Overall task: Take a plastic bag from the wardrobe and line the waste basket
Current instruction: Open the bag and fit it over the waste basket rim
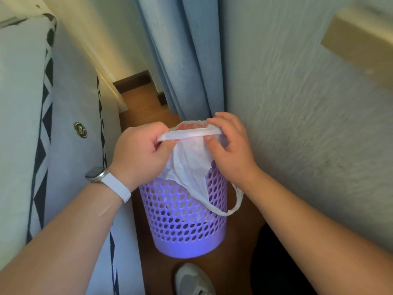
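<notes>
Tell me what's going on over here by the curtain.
A person is fitting a white plastic bag onto a purple perforated waste basket that stands on the wooden floor between a bed and the wall. The left hand and the right hand each pinch the bag's upper edge and stretch it taut above the basket's mouth. One bag handle hangs loose down the basket's outside. The bag is not yet folded neatly over the rim all around.
</notes>
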`<state>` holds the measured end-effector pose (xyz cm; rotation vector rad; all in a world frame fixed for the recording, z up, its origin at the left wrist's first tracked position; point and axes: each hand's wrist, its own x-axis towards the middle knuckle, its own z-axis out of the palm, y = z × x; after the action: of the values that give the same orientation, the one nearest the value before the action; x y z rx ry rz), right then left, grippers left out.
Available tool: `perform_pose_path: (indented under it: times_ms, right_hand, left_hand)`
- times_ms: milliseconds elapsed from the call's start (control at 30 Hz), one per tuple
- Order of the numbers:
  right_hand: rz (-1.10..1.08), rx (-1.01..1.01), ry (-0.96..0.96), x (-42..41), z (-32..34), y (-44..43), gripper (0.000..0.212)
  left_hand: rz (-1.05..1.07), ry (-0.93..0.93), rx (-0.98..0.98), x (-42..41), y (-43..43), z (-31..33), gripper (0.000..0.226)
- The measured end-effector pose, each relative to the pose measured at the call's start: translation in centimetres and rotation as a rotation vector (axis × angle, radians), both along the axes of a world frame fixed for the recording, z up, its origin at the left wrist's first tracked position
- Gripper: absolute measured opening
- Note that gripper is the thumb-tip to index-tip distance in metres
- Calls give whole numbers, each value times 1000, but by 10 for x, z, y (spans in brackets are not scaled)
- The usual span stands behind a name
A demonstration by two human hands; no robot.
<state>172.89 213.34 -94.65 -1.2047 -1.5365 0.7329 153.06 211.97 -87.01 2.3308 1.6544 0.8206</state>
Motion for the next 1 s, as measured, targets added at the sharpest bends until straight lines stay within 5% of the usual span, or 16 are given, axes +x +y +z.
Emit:
perform_pose_path:
  times_ms: [267, 433, 667, 1000]
  right_hand:
    - [-96, 182, 12, -3, 15, -5, 18]
    - [-121, 308, -75, -3, 17, -7, 13]
    - [-129, 291, -216, -17, 25, -13, 25]
    - [1, 176, -140, -4, 21, -10, 42]
  left_hand:
    - [-19, -125, 80, 4, -7, -2, 28]
    - [-73, 164, 200, 4, -9, 7, 35]
    - [-66, 305, 252, 26, -17, 11, 25]
    - [-91, 165, 197, 9, -6, 8, 18]
